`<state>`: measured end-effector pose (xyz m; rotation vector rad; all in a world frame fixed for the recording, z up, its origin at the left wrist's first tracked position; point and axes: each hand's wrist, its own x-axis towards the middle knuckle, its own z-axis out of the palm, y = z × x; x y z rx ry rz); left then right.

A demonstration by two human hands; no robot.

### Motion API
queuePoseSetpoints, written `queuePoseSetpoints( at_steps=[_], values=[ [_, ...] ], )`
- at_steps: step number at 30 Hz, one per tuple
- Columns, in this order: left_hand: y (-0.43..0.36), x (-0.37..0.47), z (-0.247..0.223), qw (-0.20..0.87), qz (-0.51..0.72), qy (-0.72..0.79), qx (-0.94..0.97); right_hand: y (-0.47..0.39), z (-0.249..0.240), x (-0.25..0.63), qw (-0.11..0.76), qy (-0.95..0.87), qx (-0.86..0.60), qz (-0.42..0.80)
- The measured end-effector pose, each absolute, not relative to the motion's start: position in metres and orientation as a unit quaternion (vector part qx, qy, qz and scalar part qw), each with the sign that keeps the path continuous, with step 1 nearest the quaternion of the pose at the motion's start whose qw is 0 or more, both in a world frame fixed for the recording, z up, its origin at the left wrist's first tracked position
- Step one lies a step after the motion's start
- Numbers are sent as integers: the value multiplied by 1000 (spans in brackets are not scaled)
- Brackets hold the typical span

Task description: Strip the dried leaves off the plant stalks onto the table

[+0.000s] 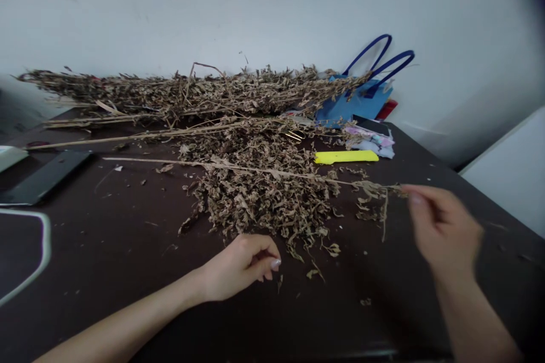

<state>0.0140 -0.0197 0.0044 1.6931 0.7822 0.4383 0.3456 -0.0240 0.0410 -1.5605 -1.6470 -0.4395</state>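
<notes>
A long dried plant stem (272, 172) lies across a heap of crumpled dry leaves (264, 204) on the dark table. At its right, leafy end, my right hand (447, 227) pinches the tip between thumb and fingertips; this hand is slightly blurred. In front of the heap, my left hand (242, 266) rests low with fingers curled and the thumb against them. Whatever may be inside those fingers is hidden. A small leaf bit (280, 282) shows just beside its fingertips.
Bundled dried stalks (170, 93) run along the wall. Behind the heap's right side are a yellow-handled tool (347, 156), a folded cloth (378, 140) and a blue bag (340, 108). A dark phone-like slab (51, 176) and a white-rimmed object (46, 238) lie left.
</notes>
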Motion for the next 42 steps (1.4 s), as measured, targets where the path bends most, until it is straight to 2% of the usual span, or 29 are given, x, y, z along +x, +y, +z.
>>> queuePoseSetpoints(
  at_steps=[5, 15, 22, 28, 34, 42],
  values=[
    [-20, 12, 7, 578, 193, 340, 716, 47, 27, 273, 314, -824, -468, -62],
    [-17, 9, 6, 597, 208, 349, 692, 82, -9, 250, 207, -863, -449, -108],
    [-7, 5, 9, 658, 261, 349, 614, 75, 2, 258, 247, -847, -460, -104],
    [13, -6, 15, 668, 391, 387, 502, 57, 16, 285, 263, -828, -482, -115],
    [26, -15, 14, 675, 509, 399, 354, 43, 3, 307, 312, -788, -512, -139],
    [33, -18, 13, 650, 595, 376, 287, 37, -9, 305, 314, -799, -496, -126]
  ],
)
